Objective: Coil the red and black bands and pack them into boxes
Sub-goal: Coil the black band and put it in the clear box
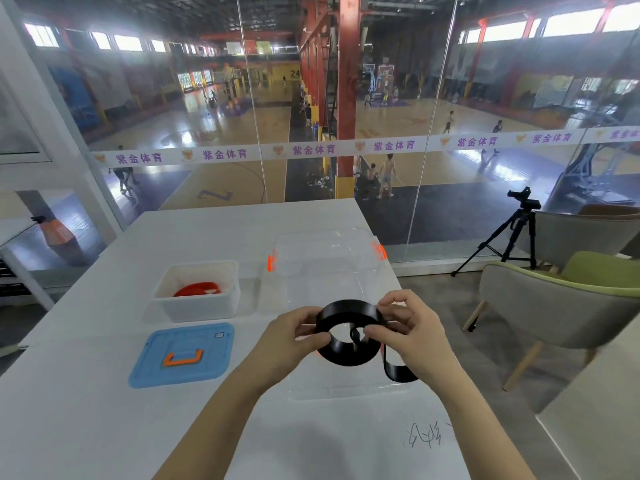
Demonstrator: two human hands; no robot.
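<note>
The black band (pixel 346 313) is wound into a loose ring held up above a large clear box (pixel 325 271). My left hand (pixel 294 337) pinches the ring's left side. My right hand (pixel 405 327) grips its right side, thumb inside the loop. A loose tail of the band hangs down below my right hand. The red band (pixel 197 289) lies coiled inside a small white box (pixel 197 306) at the left.
A blue lid (pixel 181 355) with an orange handle lies flat in front of the white box. The white table (pixel 86 410) ends at a glass wall behind. A green chair (pixel 561 306) and a tripod (pixel 512 233) stand to the right.
</note>
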